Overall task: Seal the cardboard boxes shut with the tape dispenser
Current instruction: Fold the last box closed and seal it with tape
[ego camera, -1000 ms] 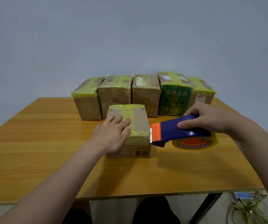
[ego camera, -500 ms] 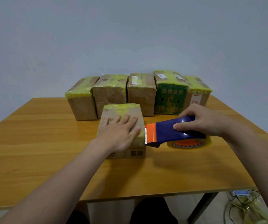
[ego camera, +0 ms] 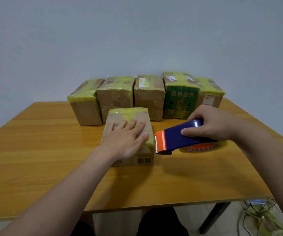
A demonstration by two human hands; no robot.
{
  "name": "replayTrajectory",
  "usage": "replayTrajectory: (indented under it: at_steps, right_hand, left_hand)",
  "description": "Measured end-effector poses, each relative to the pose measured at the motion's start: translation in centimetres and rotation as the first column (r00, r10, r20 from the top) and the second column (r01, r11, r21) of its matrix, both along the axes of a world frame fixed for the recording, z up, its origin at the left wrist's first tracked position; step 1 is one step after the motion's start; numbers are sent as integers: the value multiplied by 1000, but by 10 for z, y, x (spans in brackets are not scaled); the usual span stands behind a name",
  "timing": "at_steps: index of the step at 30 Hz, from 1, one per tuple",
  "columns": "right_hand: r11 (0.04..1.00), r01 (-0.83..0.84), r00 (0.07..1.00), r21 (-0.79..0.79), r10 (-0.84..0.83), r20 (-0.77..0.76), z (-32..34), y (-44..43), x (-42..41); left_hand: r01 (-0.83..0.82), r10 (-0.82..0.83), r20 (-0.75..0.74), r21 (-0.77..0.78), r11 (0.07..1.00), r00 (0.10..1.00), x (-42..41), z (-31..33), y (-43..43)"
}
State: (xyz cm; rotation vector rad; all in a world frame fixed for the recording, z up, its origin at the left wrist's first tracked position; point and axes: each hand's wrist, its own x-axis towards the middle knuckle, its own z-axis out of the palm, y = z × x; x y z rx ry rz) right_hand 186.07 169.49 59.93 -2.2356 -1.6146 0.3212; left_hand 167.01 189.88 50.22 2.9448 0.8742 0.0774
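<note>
the dispenser (ego camera: 180, 140) has been edging left, and its orange end is now touching the right top edge of the near box (ego camera: 137, 159); the left hand (ego camera: 125, 138) has been sliding further across that box's top. that hand is lying flat, fingers straight, pressing down. the right hand (ego camera: 210, 126) is gripping the dispenser's blue body, fingers curled round it. the far boxes (ego camera: 115, 97) are standing in a row across the table (ego camera: 35, 150), most already wearing yellow tape (ego camera: 178, 80). the near box is looking part taped, so probably little is remaining.
</note>
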Motion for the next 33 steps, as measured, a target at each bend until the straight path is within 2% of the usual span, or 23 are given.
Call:
replayTrajectory:
  at_steps: [3, 6, 8, 14, 18, 22, 33]
  right_hand:
    - [998, -19, 985, -53, 27, 169, 14, 5, -15]
    - [996, -43, 927, -72, 67, 368, 20, 4, -28]
    - [997, -43, 899, -71, 69, 432, 20, 3, -34]
    - [992, 105, 958, -76, -81, 274, 14, 9, -34]
    - [985, 166, 931, -52, -139, 337, 12, 16, -43]
    - [992, 122, 875, -40, -88, 477, 12, 14, -49]
    - [975, 214, 928, -66, -181, 326, 9, 22, -45]
  left_hand:
    - [3, -3, -7, 4, 1000, 1000, 0, 0, -1]
    - [11, -11, -8, 9, 1000, 1000, 0, 0, 0]
    - [7, -7, -12, 11, 1000, 1000, 1, 0, 0]
    - [-10, 10, -38, 9, 1000, 999, 2, 2, -2]
    - [-11, 11, -55, 6, 1000, 998, 2, 6, -5]
    - [3, -3, -39, 1, 1000, 999, 0, 6, -5]
    - [-2, 2, -39, -18, 1000, 999, 2, 6, -3]
